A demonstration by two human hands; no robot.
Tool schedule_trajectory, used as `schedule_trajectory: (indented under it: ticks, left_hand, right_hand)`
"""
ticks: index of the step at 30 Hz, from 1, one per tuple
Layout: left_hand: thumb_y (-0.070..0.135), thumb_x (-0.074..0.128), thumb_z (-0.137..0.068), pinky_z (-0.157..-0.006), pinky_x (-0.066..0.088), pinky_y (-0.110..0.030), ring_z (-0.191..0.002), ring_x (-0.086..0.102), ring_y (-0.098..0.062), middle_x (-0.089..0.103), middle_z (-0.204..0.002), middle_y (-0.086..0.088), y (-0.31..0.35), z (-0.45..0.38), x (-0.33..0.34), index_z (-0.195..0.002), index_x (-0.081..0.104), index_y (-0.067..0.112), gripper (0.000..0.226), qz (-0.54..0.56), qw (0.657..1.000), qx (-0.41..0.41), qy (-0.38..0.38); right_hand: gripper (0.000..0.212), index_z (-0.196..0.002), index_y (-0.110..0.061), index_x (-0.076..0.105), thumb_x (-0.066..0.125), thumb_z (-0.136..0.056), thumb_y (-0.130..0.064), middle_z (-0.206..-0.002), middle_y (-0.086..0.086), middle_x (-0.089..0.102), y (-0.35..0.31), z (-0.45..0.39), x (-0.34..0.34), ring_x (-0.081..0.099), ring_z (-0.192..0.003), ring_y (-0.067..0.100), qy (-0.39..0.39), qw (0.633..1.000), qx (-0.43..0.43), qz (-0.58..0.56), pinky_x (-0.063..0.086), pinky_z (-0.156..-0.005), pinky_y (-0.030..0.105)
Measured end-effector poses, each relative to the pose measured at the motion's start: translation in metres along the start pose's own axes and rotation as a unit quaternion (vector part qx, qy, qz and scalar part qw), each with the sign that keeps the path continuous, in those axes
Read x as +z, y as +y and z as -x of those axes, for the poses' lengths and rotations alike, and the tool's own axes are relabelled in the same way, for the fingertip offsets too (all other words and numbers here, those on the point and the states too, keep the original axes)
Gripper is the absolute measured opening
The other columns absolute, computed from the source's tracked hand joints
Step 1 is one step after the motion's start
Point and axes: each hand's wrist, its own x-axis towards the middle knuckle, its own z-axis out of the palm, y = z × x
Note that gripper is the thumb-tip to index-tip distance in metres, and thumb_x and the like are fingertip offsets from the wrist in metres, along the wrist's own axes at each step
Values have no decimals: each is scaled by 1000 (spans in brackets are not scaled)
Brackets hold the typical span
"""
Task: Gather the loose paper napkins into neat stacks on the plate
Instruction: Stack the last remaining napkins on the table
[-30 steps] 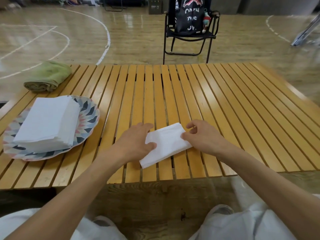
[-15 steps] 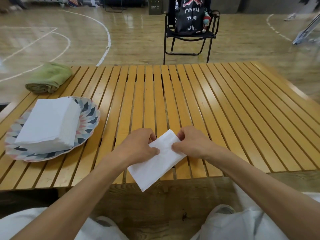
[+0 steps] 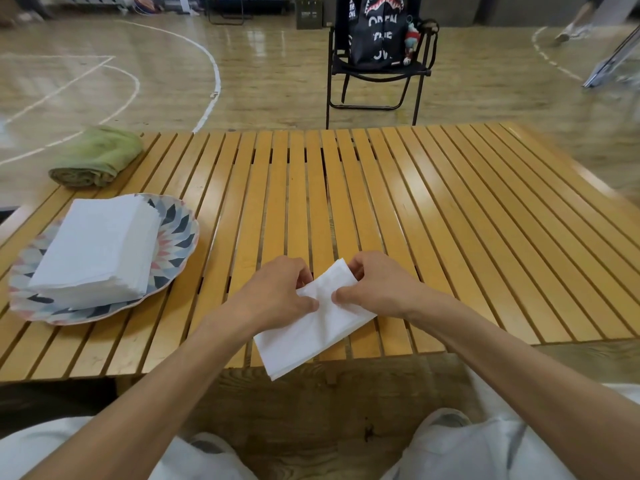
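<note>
A white paper napkin (image 3: 308, 332) is held over the table's near edge, its lower corner hanging past the edge. My left hand (image 3: 277, 292) pinches its upper left side and my right hand (image 3: 375, 285) pinches its upper right side, thumbs close together on top. A tall neat stack of white napkins (image 3: 95, 251) rests on a patterned plate (image 3: 176, 230) at the left of the table.
The slatted wooden table (image 3: 450, 237) stretches to the right and far side. A rolled green towel (image 3: 98, 155) lies at the far left corner. A black folding chair with a bag (image 3: 379, 53) stands beyond the table on the gym floor.
The napkin was lifted off the table and pulled toward me past the near edge. Both hands moved closer together, gripping its upper end.
</note>
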Motion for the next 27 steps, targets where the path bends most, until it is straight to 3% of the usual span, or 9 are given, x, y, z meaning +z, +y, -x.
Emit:
schedule_trajectory:
  ticks: [5, 8, 10, 13, 16, 18, 23, 27]
  left_hand:
    - [36, 75, -82, -73, 51, -25, -87, 56, -8, 56, -98, 11, -1, 0, 0, -108, 59, 25, 32, 13, 1000, 14, -2]
    - [33, 69, -88, -76, 54, -34, -87, 62, -12, 66, -96, 6, 0, 2, -8, -105, 64, 24, 20, 105, 993, 48, -16]
    - [27, 67, -91, -82, 55, -39, -91, 65, -9, 70, -98, 9, 6, 9, -17, -109, 66, 25, 19, 228, 970, 82, 30]
    - [16, 66, -93, -85, 58, -41, -100, 67, -14, 71, -106, 4, 20, 18, -31, -120, 64, 17, 27, 371, 908, 135, 139]
    - [12, 66, -93, -84, 59, -40, -104, 67, -18, 71, -110, -1, 29, 21, -35, -123, 61, 11, 31, 406, 876, 178, 188]
    - [12, 65, -94, -80, 60, -37, -101, 68, -18, 70, -107, -2, 31, 19, -29, -123, 60, 12, 30, 412, 875, 167, 191]
    - [11, 52, -99, -84, 58, -30, -108, 62, -14, 61, -117, -3, 24, 14, -7, -131, 49, 17, 33, 397, 902, 98, 138]
    - [13, 48, -100, -86, 57, -39, -108, 60, -13, 58, -120, 0, 21, 10, -4, -133, 46, 22, 34, 382, 906, 103, 149]
  right_hand:
    - [40, -113, -31, 47, 71, -82, -19, -103, -4, 67, -3, 10, -5, 68, -87, 19, -4, 996, -70, -58, 62, -77, 47]
    - [51, -129, -32, 47, 66, -85, -14, -95, -7, 72, -9, 16, -15, 69, -83, 14, 20, 981, -170, -94, 60, -75, 41]
    - [55, -133, -29, 50, 71, -85, -14, -95, -4, 74, -15, 19, -25, 70, -85, 14, 62, 960, -216, -167, 60, -77, 38]
    - [55, -132, -28, 55, 77, -82, -21, -106, 2, 74, -18, 22, -36, 70, -98, 18, 100, 913, -216, -333, 60, -84, 36]
    - [33, -120, -22, 66, 71, -89, -12, -106, -3, 75, -22, 22, -31, 70, -102, 14, 103, 903, -215, -356, 59, -83, 33]
    - [24, -110, -22, 71, 67, -91, -8, -100, -2, 75, -24, 22, -24, 71, -96, 15, 114, 911, -211, -336, 61, -78, 32]
    - [28, -114, -26, 70, 61, -93, -9, -102, -1, 72, -16, 19, -11, 68, -98, 18, 106, 928, -171, -312, 58, -79, 35]
    - [38, -106, -38, 68, 57, -88, -6, -95, -13, 72, -16, 17, -10, 67, -85, 4, 113, 923, -185, -318, 55, -66, 17]
